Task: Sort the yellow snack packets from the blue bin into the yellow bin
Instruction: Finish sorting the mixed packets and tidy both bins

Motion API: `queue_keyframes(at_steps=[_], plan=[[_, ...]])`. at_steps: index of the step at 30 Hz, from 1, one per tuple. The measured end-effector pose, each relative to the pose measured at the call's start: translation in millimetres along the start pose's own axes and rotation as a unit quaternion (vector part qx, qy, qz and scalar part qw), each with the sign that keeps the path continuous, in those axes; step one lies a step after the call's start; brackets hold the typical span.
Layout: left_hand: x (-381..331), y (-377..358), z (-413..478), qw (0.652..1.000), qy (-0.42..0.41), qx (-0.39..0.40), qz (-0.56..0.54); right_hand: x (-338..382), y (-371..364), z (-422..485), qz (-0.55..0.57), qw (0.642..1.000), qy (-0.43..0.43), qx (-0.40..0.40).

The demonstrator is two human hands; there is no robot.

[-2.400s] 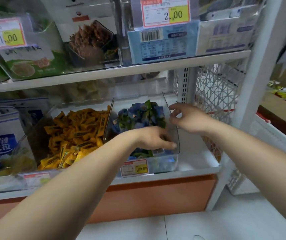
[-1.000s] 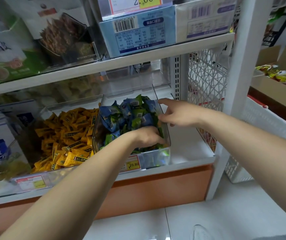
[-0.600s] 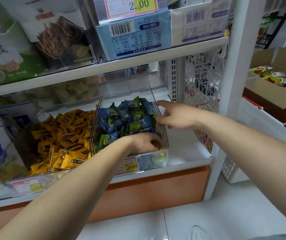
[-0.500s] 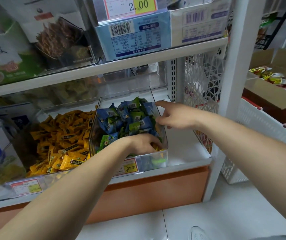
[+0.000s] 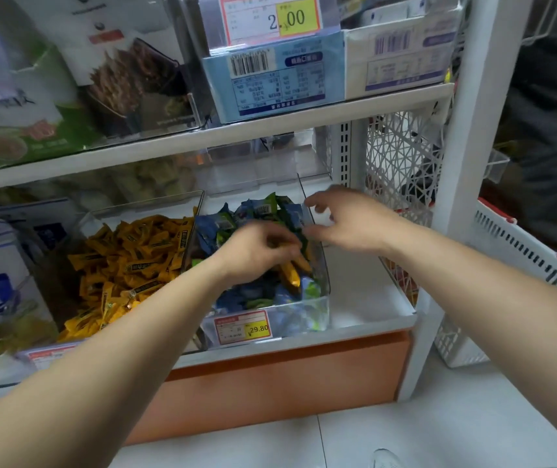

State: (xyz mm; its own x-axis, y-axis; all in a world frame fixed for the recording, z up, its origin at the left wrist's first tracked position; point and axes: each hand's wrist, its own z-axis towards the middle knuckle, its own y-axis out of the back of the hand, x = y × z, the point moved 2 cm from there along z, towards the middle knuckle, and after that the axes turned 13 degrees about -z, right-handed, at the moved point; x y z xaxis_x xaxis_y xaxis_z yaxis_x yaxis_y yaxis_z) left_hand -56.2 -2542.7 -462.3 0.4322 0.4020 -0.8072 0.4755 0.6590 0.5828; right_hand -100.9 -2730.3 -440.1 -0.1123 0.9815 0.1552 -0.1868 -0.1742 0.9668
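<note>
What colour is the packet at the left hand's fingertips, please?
Yellow packet, in the left hand; head view.

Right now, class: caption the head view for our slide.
Left hand grips yellow packets over the blue bin; right hand hovers at its side wall.

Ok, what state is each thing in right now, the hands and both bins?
Left hand: grips yellow packets inside the blue bin.
Right hand: open, holding nothing.
Blue bin: holds blue and green packets.
Yellow bin: heaped full.
</note>
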Motion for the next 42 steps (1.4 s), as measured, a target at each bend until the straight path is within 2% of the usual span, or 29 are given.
queue_keyframes(at_steps=[2,3,5,7,9,14,19,25,27,28,30,32,35,37,40,42], plan=[[-7.4,11.4,-3.4,0.987,0.013,-0.072,-0.142,5.1,8.2,0.6,0.037,0.996,0.020,-0.075],[-10.6,15.5,-6.4,0.970,0.021,-0.100,-0.222,9.2,10.6,0.9,0.067,0.993,0.035,-0.086],[-16.0,21.6,-14.3,0.934,0.028,-0.139,-0.329,20.8,12.5,-0.9,0.133,0.988,0.059,-0.053],[-18.5,26.2,-23.3,0.912,0.035,-0.162,-0.376,34.5,11.4,-4.0,0.175,0.981,0.079,-0.010],[-19.9,29.9,-31.9,0.889,0.043,-0.176,-0.420,46.9,7.6,-6.3,0.178,0.980,0.090,-0.013],[-15.0,37.1,-48.7,0.860,0.087,-0.183,-0.469,74.4,2.7,-7.3,0.167,0.981,0.070,-0.070],[-4.8,43.0,-61.7,0.875,0.076,-0.155,-0.453,92.7,-3.1,-1.1,0.257,0.963,0.063,-0.048],[3.7,68.1,-71.1,0.850,0.043,-0.223,-0.476,109.5,-20.2,15.7,0.434,0.901,0.013,-0.006],[11.8,84.2,-75.2,0.856,0.035,-0.262,-0.444,119.1,-25.2,21.6,0.459,0.888,0.016,0.003],[17.6,93.7,-78.2,0.872,0.032,-0.295,-0.390,122.4,-25.1,24.3,0.422,0.906,0.012,-0.006],[32.4,113.1,-85.4,0.904,0.027,-0.368,-0.216,123.1,-20.3,29.6,0.288,0.957,0.012,-0.042],[47.1,128.0,-93.6,0.912,0.038,-0.399,-0.087,117.6,-12.3,33.1,0.203,0.977,0.020,-0.061],[67.0,138.2,-99.7,0.926,0.125,-0.353,0.056,98.5,-2.5,36.1,0.101,0.992,0.015,-0.075],[72.1,141.9,-100.0,0.921,0.142,-0.344,0.115,81.7,-0.8,36.8,0.057,0.995,0.005,-0.079],[52.3,137.3,-92.8,0.926,0.067,-0.356,0.109,52.7,-6.0,36.0,0.014,0.997,-0.030,-0.068],[31.8,119.3,-83.0,0.941,0.016,-0.319,0.116,34.1,-12.9,36.6,0.003,0.997,-0.064,-0.038]])
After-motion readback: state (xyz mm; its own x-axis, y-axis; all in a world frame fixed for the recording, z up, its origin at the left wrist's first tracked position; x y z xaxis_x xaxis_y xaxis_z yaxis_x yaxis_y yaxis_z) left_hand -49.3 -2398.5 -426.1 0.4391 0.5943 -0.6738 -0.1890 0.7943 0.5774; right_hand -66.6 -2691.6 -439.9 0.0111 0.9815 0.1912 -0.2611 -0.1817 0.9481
